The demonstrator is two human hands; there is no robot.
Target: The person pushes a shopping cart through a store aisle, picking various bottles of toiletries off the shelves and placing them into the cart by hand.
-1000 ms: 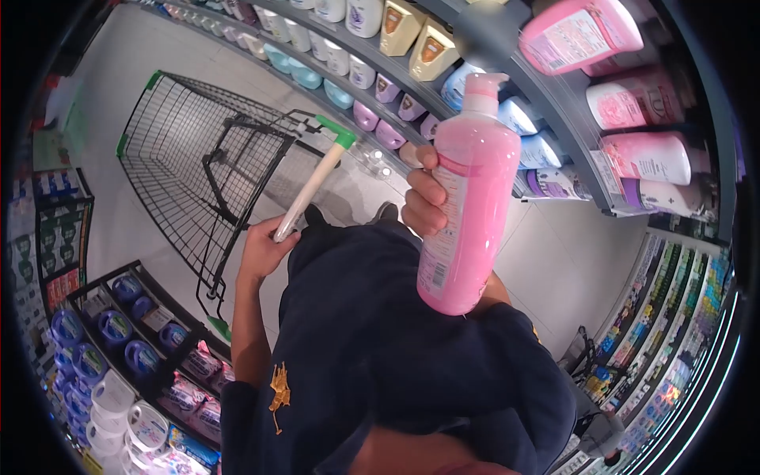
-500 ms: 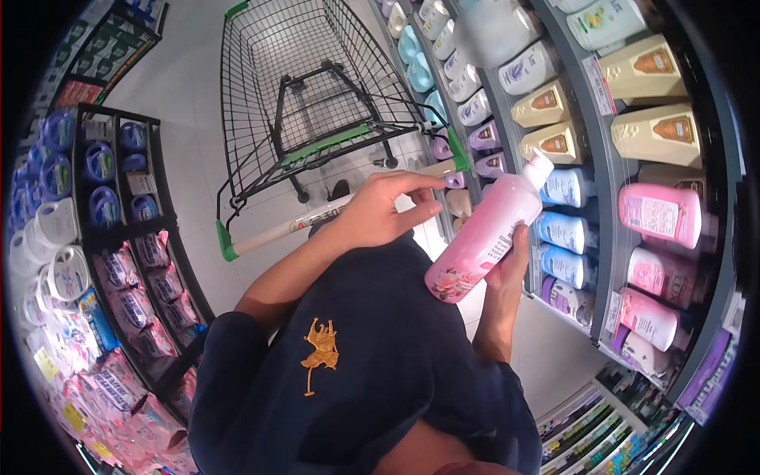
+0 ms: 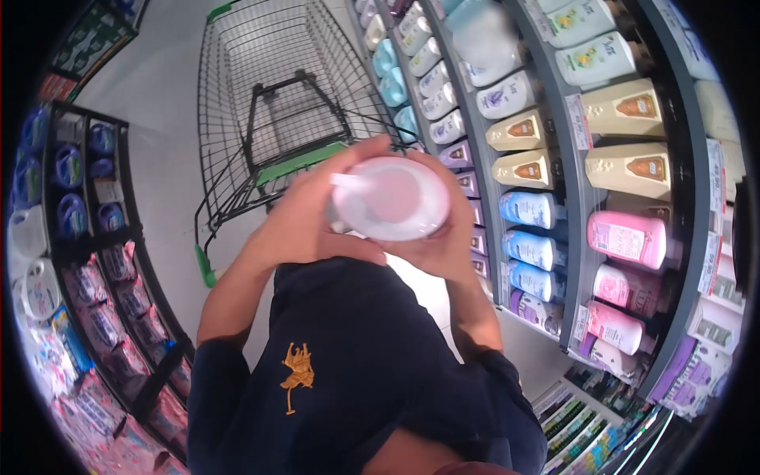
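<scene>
Both hands are around a pink pump bottle, seen end-on in the middle of the view, so its label and sides are mostly hidden. My left hand curls against its left side, with the thumb below and the fingers behind. On the right, my right hand grips the bottle's other side and lower edge. A pale strip, possibly the pump, points left across the end; blur hides the detail.
A wire shopping cart with green trim stands ahead. Shelves on the right carry cream bottles, blue bottles and pink bottles. A rack on the left holds detergent jugs and pink packs.
My left hand has come from beside the bottle onto it. The bottle has moved left and turned from showing its label side to end-on. The view has shifted slightly right.
</scene>
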